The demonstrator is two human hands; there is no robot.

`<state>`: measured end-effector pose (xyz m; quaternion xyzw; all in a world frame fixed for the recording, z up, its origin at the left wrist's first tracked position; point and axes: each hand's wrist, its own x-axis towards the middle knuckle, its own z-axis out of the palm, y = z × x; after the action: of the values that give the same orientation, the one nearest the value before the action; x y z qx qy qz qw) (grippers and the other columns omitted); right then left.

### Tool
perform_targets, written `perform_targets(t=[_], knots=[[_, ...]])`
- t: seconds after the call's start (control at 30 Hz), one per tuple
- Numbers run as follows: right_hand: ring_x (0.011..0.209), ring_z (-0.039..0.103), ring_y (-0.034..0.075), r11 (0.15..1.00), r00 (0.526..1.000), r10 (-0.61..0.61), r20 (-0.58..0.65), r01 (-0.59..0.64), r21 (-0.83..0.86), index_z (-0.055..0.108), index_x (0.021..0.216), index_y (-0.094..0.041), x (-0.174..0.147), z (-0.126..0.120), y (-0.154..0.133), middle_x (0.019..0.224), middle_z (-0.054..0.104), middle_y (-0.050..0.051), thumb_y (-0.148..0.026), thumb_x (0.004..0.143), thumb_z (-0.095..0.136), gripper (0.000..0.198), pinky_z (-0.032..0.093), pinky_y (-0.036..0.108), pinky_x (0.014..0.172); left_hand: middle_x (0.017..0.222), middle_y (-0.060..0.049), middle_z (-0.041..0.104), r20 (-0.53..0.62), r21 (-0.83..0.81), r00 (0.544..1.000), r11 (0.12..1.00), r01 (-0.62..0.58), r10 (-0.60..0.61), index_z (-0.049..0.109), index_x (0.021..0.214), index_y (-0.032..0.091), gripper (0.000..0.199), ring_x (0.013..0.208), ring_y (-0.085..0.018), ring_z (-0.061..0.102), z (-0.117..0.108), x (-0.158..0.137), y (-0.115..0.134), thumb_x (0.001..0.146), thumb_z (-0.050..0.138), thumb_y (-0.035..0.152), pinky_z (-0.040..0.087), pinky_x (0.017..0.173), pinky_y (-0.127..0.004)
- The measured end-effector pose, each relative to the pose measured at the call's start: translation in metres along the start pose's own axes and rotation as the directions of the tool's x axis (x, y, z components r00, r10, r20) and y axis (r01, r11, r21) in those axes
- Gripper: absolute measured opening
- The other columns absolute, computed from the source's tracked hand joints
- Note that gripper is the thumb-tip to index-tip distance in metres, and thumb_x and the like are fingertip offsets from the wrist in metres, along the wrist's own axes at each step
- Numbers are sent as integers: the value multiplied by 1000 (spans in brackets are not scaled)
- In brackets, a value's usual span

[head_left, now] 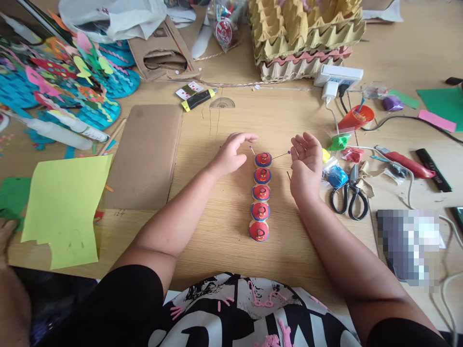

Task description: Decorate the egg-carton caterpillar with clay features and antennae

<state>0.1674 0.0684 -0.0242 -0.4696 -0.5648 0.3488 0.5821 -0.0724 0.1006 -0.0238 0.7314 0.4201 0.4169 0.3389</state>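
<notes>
A row of several small dome-shaped pieces (pixel 261 193) lies in a straight line on the wooden table. Each is red with a blue rim, yellow marks and a dark curl on top. From the far piece (pixel 263 159), two thin stalks with purple tips stick out, one to each side. My left hand (pixel 233 153) is just left of that far piece, fingers stretched out and apart from the thumb, holding nothing visible. On the other side, my right hand (pixel 306 164) is turned partly palm up with loosely curved fingers, close to the right stalk's purple tip (pixel 289 152); whether they touch is unclear.
Scissors (pixel 350 193), a red cutter (pixel 407 161) and an orange cup (pixel 356 117) lie to the right. Egg trays (pixel 307 38) are stacked behind. Cardboard (pixel 142 154) and yellow paper (pixel 68 207) lie left. Another person's hand (pixel 6 233) shows at the left edge.
</notes>
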Motion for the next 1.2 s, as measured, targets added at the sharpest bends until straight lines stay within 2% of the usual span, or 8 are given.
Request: perform_targets(t=[0.1, 0.3, 0.43, 0.5, 0.6, 0.8, 1.07, 1.2], knots=[[143, 57, 30, 999, 996, -24, -87, 26, 27, 45, 143, -33, 5, -6, -15, 146, 55, 12, -23, 87, 52, 57, 52, 59, 113, 122, -6, 74, -219, -118, 969, 989, 86, -111, 68, 121, 19, 62, 126, -22, 65, -2, 6, 3, 64, 50, 2, 43, 124, -46], [109, 69, 20, 975, 984, 119, -133, -91, 202, 60, 115, -30, 20, -34, -69, 118, 64, 5, -23, 84, 56, 32, 59, 36, 86, 97, -3, 70, -523, -332, 779, 925, 187, -345, 65, 101, 21, 28, 96, -15, 67, -5, 5, 35, 79, 57, 5, 55, 96, -29], [70, 57, 12, 925, 963, 269, 30, -267, 270, 62, 92, -23, 18, -59, -99, 87, 61, 1, -22, 79, 66, 14, 47, 26, 62, 94, -2, 71, -365, -314, 851, 910, 270, -378, 67, 104, 22, 14, 86, -14, 65, 5, -31, 73, 91, 64, 19, 54, 85, -26], [63, 52, 11, 948, 956, 284, 78, -292, 129, 63, 87, -22, 10, -74, -104, 76, 58, -1, -25, 80, 70, 10, 42, 26, 58, 93, -2, 70, -266, -244, 903, 930, 275, -337, 69, 104, 21, 11, 84, -13, 64, 13, -57, 89, 94, 64, 24, 53, 83, -26], [63, 52, 13, 942, 971, 223, 89, -192, -274, 70, 90, -22, -9, -94, -102, 73, 60, 0, -29, 85, 71, 9, 39, 28, 58, 92, -2, 71, -193, -81, 940, 959, 271, -281, 70, 103, 21, 10, 82, -14, 63, 24, -90, 107, 95, 63, 22, 52, 80, -27], [70, 62, 19, 624, 948, 135, 288, 145, -768, 78, 95, -21, -48, -95, -80, 91, 72, 7, -31, 89, 68, 15, 44, 35, 64, 101, -3, 75, -150, 185, 981, 971, 149, -122, 69, 106, 23, 13, 94, -18, 68, 39, -107, 125, 95, 63, 18, 53, 85, -32], [91, 68, 29, 456, 914, 83, 398, 320, -830, 80, 99, -20, -61, -76, -58, 99, 73, 13, -30, 96, 59, 22, 53, 41, 79, 92, -4, 70, -303, 228, 953, 972, 64, 8, 65, 100, 23, 5, 91, -19, 66, 56, -117, 112, 100, 61, 26, 54, 86, -35], [95, 66, 31, 377, 951, -17, 310, 293, -878, 79, 106, -21, -54, -81, -56, 102, 71, 14, -35, 99, 57, 27, 53, 42, 84, 93, -4, 69, -407, 2, 905, 990, 141, -128, 66, 103, 21, 16, 82, -15, 64, 51, -118, 97, 102, 60, 36, 54, 78, -29]])
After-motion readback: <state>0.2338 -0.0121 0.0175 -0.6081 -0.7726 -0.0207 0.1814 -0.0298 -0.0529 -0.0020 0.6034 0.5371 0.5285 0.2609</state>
